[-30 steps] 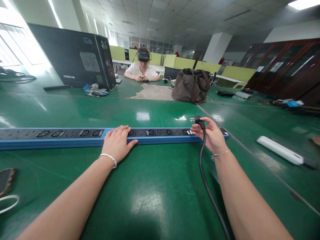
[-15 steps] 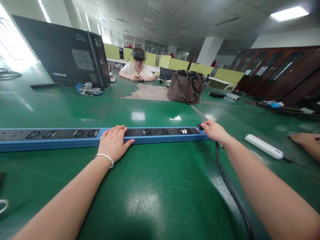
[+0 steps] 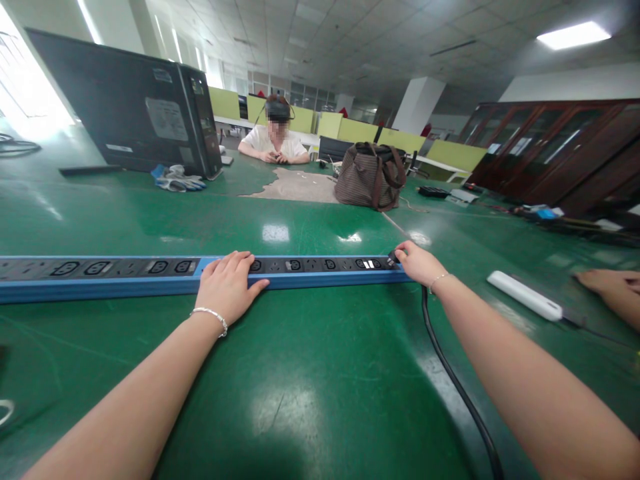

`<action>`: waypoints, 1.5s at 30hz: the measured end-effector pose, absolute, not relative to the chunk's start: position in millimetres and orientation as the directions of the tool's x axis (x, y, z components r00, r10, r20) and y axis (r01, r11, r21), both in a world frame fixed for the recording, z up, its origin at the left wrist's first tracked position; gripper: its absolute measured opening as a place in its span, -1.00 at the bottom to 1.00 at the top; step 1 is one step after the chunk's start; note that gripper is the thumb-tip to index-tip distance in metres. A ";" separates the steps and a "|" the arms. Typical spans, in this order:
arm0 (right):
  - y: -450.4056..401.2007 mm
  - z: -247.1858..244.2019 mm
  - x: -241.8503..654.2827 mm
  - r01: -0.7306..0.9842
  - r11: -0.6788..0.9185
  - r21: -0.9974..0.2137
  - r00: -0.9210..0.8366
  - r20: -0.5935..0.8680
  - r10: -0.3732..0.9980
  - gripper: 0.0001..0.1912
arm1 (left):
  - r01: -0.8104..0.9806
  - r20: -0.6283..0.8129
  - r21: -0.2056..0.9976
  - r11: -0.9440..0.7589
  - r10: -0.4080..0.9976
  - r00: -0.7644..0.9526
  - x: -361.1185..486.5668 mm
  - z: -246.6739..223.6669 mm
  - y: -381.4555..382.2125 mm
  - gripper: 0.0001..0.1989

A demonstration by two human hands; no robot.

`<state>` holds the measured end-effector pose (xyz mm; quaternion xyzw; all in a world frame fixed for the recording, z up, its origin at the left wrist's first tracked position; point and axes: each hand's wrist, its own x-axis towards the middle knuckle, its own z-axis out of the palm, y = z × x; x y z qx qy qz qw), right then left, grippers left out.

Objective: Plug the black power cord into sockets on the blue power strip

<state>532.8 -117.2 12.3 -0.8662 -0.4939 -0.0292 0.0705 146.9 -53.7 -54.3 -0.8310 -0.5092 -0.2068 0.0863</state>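
A long blue power strip [image 3: 310,279] with black sockets lies across the green table. My left hand [image 3: 227,283] rests flat over its middle, fingers stretched across the top and thumb along the front side. Near the strip's right end, my right hand [image 3: 419,263] pinches a black plug [image 3: 393,258], tilted with its prongs toward the strip. Whether the prongs touch a socket I cannot tell. From beneath that hand a thick black cable [image 3: 453,373] runs down toward the lower right.
A white power strip [image 3: 525,295] lies at right, near another person's hand [image 3: 607,287]. Farther back stand a black computer case [image 3: 125,107], work gloves [image 3: 179,179] and a brown bag [image 3: 370,175]. A person [image 3: 275,143] sits across the table.
My right hand has moved slightly left with the plug, and the cable has shifted left with it. My left hand stays in place on the strip.
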 end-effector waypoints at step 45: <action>-124.1 2.7 513.9 0.880 -0.466 0.097 0.467 0.010 0.884 -0.62 | 0.888 0.398 0.075 -0.453 0.830 0.390 146.5 -54.9 -51.7 -0.45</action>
